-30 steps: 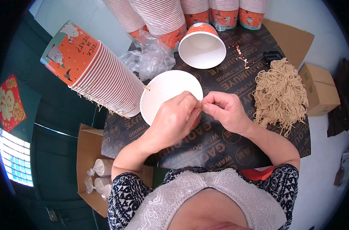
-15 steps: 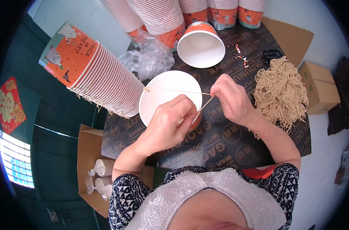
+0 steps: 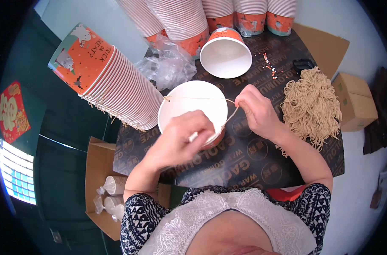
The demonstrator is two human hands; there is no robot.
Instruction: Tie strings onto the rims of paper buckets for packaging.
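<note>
A white-lined paper cup (image 3: 193,90) with an orange outside stands open end up in front of me on the dark table. A thin tan cord (image 3: 202,98) crosses its mouth from a knot at the left rim to my right hand (image 3: 259,112), then doubles back to the right rim. The right thumb and fingers pinch the cord beyond the rim. Over the near side of the cup is my left hand (image 3: 180,138), fingers curled and smeared by motion. Whether it holds anything is unclear.
A tall leaning cup stack (image 3: 121,89) stands at left, beside a crumpled clear plastic bag (image 3: 172,70). Another cup (image 3: 225,59) lies tipped on its side behind. A heap of tan cords (image 3: 312,110) covers the right; small beads (image 3: 268,66) and more stacks (image 3: 176,21) are farther back.
My left hand has come off the cord near the right rim and shifted slightly left. The cord has slackened, while my right hand keeps its pinch almost in place.
</note>
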